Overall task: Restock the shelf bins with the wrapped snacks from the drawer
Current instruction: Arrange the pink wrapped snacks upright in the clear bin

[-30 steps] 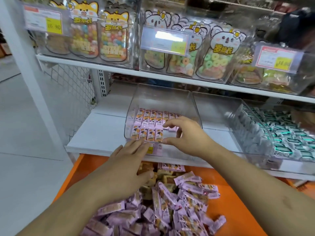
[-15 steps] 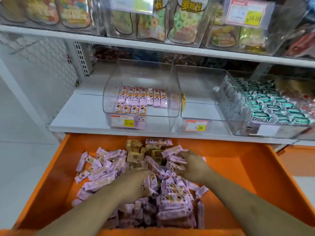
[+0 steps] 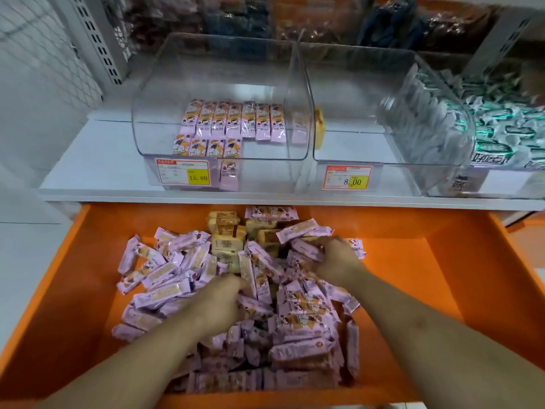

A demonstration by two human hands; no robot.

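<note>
The open orange drawer (image 3: 460,278) holds a heap of pink wrapped snacks (image 3: 165,278), with some yellow wrapped snacks (image 3: 225,234) at the back. My left hand (image 3: 219,302) is down in the middle of the heap, fingers curled among pink packets. My right hand (image 3: 336,258) grips pink packets at the heap's back right. On the white shelf above, a clear bin (image 3: 165,93) holds two neat rows of pink snacks (image 3: 233,121); its price tag reads 15.80.
A second clear bin (image 3: 362,93), priced 8.00, stands to the right with one yellow packet (image 3: 320,128) at its left wall. Further right a bin of green-and-white packets (image 3: 501,128). A white shelf edge (image 3: 88,196) overhangs the drawer's back. Perforated upright and mesh at left.
Both hands came down from the bin's front into the drawer and now dig in the pink packets. The view tilted down and closer to the drawer.
</note>
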